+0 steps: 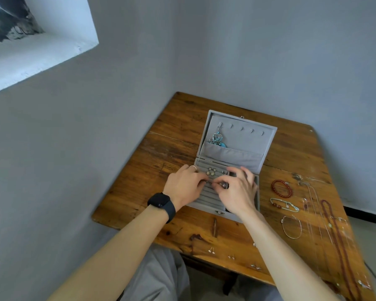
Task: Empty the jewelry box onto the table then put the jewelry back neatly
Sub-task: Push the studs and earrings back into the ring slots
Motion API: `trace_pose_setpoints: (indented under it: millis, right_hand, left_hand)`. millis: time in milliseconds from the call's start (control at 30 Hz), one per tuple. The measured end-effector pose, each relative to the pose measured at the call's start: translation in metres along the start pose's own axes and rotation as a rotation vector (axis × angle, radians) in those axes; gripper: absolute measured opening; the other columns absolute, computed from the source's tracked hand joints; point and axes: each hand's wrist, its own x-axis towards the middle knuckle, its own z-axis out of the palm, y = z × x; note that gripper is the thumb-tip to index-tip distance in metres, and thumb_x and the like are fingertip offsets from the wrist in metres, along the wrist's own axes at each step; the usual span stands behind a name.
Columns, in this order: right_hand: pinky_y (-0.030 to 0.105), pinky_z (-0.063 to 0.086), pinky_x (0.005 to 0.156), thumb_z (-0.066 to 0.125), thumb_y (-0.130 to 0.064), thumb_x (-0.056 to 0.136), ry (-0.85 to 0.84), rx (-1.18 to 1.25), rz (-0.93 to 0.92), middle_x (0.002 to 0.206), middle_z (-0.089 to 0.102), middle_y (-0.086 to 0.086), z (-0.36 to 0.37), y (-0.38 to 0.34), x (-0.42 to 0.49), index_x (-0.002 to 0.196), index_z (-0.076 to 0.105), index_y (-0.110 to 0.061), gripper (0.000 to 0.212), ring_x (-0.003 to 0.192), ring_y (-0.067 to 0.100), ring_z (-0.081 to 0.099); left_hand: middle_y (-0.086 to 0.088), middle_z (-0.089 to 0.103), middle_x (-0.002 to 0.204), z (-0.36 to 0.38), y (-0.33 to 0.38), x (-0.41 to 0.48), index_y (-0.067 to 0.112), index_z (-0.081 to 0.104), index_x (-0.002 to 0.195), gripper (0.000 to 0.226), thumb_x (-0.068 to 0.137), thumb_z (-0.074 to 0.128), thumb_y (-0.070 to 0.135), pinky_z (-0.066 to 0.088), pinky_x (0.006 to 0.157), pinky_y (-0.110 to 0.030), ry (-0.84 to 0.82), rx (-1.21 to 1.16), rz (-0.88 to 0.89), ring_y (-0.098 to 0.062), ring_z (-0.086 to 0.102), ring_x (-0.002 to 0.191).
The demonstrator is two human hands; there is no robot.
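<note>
In mid-frame the open jewelry box sits on the table, the right hand pinching a ring over its padded rows, the left hand curled alongside, grip unclear.

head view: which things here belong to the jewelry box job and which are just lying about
Job: jewelry box; rings in its slots; turquoise pendant on the lid hook; red bead bracelet; long red bead necklace; small earrings; wooden table; left hand; right hand.
Just there: black watch; window recess.
</note>
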Motion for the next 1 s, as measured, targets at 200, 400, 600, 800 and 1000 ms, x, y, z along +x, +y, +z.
trace_pose_setpoints:
  millis: [200, 400, 600, 800, 1000]
  right_hand:
    - [0.051, 0.021, 0.111, 0.067, -0.044, 0.088, -0.027, 0.032, 0.018, 0.143, 0.047, -0.011, 0.000, -0.008, 0.004, 0.097, 0.073, -0.045, 0.011, 0.141, 0.022, 0.016]
    - [0.050, 0.023, 0.111, 0.068, -0.046, 0.086, 0.000, 0.024, 0.093, 0.141, 0.048, -0.013, 0.003, -0.014, 0.004, 0.094, 0.073, -0.046, 0.009, 0.140, 0.021, 0.019]
    - [0.050, 0.025, 0.108, 0.071, -0.045, 0.084, 0.069, -0.005, 0.077, 0.142, 0.048, -0.010, 0.006, -0.014, 0.003, 0.093, 0.071, -0.045, 0.009, 0.141, 0.022, 0.019]
    - [0.051, 0.023, 0.106, 0.071, -0.040, 0.086, 0.113, -0.119, -0.038, 0.141, 0.051, -0.008, 0.009, -0.007, 0.000, 0.096, 0.074, -0.039, 0.011, 0.141, 0.022, 0.019]
    - [0.052, 0.027, 0.103, 0.073, -0.036, 0.085, 0.148, -0.187, -0.125, 0.137, 0.056, -0.005, 0.011, -0.005, -0.001, 0.097, 0.076, -0.032, 0.014, 0.139, 0.025, 0.026]
  left_hand:
    - [0.003, 0.061, 0.116, -0.002, 0.006, 0.004, 0.038, 0.066, 0.120, 0.025, 0.100, 0.051, 0.042, 0.049, 0.075, -0.037, 0.018, -0.037, -0.081, -0.019, 0.052, 0.113]
    - [0.002, 0.063, 0.115, -0.005, 0.008, 0.005, 0.037, 0.067, 0.119, 0.025, 0.099, 0.053, 0.039, 0.047, 0.074, -0.035, 0.031, -0.049, -0.097, -0.021, 0.056, 0.110]
    - [0.001, 0.063, 0.112, -0.004, 0.008, 0.005, 0.034, 0.068, 0.118, 0.024, 0.100, 0.052, 0.037, 0.043, 0.067, -0.033, 0.065, -0.018, -0.071, -0.021, 0.056, 0.107]
    - [0.001, 0.063, 0.112, -0.001, 0.008, 0.003, 0.033, 0.068, 0.117, 0.023, 0.100, 0.053, 0.037, 0.049, 0.070, -0.035, 0.073, -0.028, -0.071, -0.020, 0.056, 0.108]
    - [0.000, 0.063, 0.113, -0.003, 0.007, 0.005, 0.031, 0.067, 0.118, 0.022, 0.099, 0.055, 0.036, 0.051, 0.073, -0.038, 0.033, -0.044, -0.065, -0.021, 0.055, 0.108]
